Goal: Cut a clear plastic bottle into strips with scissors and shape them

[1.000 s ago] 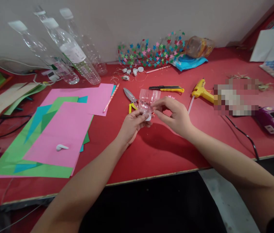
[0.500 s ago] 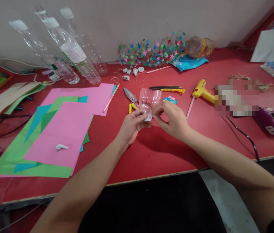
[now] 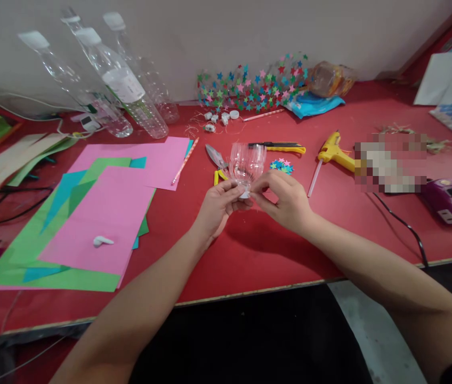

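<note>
A clear cut-off bottle top (image 3: 247,159) hangs neck-down over the table, its cut edge upward. My left hand (image 3: 216,208) is closed round its neck beside the white cap (image 3: 244,194). The thumb and forefinger of my right hand (image 3: 285,197) pinch together at the right side of the cap; what lies between the fingertips, if anything, is too small to make out. Behind the bottle top lie scissors (image 3: 215,155) with yellow handles, partly hidden, and a yellow utility knife (image 3: 290,149). Small paper stars (image 3: 282,167) are heaped just beyond my right hand.
Coloured paper sheets (image 3: 102,213) with a white earbud (image 3: 102,241) cover the left. Plastic bottles (image 3: 122,88) lean on the wall. A star-covered clear sheet (image 3: 250,88) stands behind. To the right are a yellow glue gun (image 3: 333,149) and a purple power strip (image 3: 448,200).
My right fingertips have shifted slightly at the cap, and the bottle top has tilted a little. The whole view has moved slightly; nothing has been let go.
</note>
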`<control>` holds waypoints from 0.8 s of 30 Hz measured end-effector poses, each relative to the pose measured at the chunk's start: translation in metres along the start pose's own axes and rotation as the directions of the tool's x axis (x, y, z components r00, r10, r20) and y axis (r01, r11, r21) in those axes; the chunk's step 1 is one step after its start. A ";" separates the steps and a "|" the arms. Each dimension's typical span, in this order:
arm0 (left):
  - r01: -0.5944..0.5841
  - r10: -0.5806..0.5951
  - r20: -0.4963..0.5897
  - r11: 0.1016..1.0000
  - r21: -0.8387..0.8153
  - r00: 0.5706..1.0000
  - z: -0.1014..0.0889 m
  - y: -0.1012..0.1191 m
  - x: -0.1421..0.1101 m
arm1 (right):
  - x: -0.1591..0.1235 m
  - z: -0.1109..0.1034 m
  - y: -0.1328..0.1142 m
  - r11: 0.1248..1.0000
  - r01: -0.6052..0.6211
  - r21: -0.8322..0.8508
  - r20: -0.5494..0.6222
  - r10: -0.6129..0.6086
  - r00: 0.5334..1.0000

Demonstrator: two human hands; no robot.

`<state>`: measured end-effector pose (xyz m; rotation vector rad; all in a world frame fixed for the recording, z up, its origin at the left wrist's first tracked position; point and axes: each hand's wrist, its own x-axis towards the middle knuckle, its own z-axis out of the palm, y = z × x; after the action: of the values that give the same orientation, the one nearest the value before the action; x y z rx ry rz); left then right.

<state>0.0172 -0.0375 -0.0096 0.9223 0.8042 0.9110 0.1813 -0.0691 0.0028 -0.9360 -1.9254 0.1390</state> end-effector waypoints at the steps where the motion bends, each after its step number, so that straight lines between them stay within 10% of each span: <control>1: -0.008 0.008 -0.003 1.000 0.007 1.000 0.000 0.000 0.000 | 0.000 0.000 0.000 1.000 0.009 -0.008 -0.014 -0.009 1.000; 16: -0.117 0.110 0.055 0.984 0.136 0.992 -0.004 -0.009 0.003 | -0.004 0.002 -0.002 0.990 0.124 -0.067 -0.025 -0.126 0.992; 24: -0.047 0.037 0.097 0.993 0.107 0.995 0.000 -0.006 0.001 | 0.007 -0.017 0.000 0.991 -0.057 -0.120 -0.257 0.024 0.966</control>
<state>0.0191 -0.0385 -0.0152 1.0742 0.7611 0.8595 0.1931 -0.0688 0.0171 -1.0252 -1.6925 -0.0783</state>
